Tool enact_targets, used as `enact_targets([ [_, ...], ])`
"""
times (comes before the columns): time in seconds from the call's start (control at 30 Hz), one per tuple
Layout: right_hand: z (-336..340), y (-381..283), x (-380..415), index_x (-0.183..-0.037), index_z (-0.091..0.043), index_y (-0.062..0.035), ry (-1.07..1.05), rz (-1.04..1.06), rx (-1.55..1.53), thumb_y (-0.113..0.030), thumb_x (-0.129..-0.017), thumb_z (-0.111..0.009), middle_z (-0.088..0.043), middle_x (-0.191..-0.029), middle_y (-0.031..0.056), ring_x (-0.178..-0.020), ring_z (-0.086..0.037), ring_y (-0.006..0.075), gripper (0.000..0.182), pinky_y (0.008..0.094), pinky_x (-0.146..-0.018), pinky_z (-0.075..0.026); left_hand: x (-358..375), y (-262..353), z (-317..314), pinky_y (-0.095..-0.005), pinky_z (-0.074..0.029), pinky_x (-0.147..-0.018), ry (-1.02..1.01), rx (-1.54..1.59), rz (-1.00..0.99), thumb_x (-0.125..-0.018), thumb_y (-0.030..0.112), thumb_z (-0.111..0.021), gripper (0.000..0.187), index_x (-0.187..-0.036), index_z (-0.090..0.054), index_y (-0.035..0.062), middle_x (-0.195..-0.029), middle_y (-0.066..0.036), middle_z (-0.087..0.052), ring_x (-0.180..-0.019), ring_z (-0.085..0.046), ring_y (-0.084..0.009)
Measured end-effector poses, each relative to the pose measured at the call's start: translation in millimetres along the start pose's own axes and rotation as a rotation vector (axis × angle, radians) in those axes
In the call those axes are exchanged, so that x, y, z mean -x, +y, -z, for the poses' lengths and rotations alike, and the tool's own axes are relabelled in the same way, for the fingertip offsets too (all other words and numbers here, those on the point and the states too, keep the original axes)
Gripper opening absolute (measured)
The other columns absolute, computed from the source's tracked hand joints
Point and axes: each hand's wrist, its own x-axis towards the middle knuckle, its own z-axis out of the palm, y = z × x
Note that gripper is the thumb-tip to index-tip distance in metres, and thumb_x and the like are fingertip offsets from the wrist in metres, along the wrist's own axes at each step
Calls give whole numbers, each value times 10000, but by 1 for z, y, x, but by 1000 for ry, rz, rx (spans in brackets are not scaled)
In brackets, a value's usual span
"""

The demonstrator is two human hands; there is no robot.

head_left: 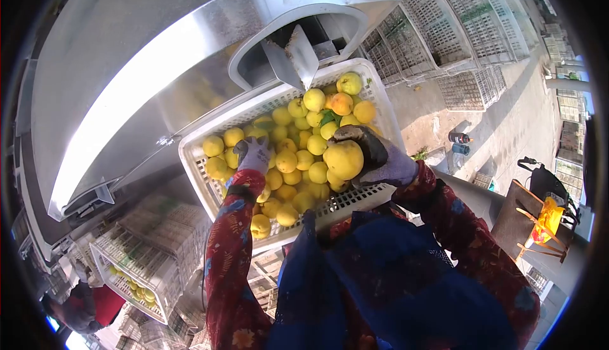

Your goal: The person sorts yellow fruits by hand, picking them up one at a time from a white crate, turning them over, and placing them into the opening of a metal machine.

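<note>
A white plastic crate (298,232) full of yellow peaches (287,159) is in front of me, beneath a metal chute (297,55). My right hand (380,159), in a grey glove with a dark coating, grips a large yellow peach (344,159) over the crate's near right side. At the left part of the crate, my left hand (254,154) reaches in among the peaches, its gloved fingers spread and partly hidden by the fruit. Green leaves (328,118) lie among the peaches, and one peach (341,104) has an orange tint.
A large metal machine (139,52) rises beyond and left of the crate. Stacked crates (444,23) stand at upper right, and another stack (136,261) at lower left holds some fruit. A bottle (458,138) sits on the floor; a stool (530,220) stands at right. Another person (85,305) is at far lower left.
</note>
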Motion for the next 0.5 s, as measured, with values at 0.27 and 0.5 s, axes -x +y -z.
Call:
enact_targets([
  [0.27, -19, -16, -27, -1437, -363, -19, 209, 324, 279, -142, -760, -852, -522, -1348, 130, -1229, -529, 252, 844, 377, -1055, -432, 73, -28, 46, -474, -485, -927, 326, 903, 246, -674, 273, -854, 727, -1321, -559, 123, -1192, -120, -571, -1116, -568, -305],
  [0.5, -24, -33, -53, -1426, -390, -6, 151, 389, 647, -247, -779, -825, -472, -1376, 198, -1263, -492, 367, 816, 417, -1041, -425, 107, 4, 83, -347, -493, -1011, 562, 2337, -90, -645, 183, -917, 925, -1408, -419, 22, -1317, -122, -589, -1185, -599, -217],
])
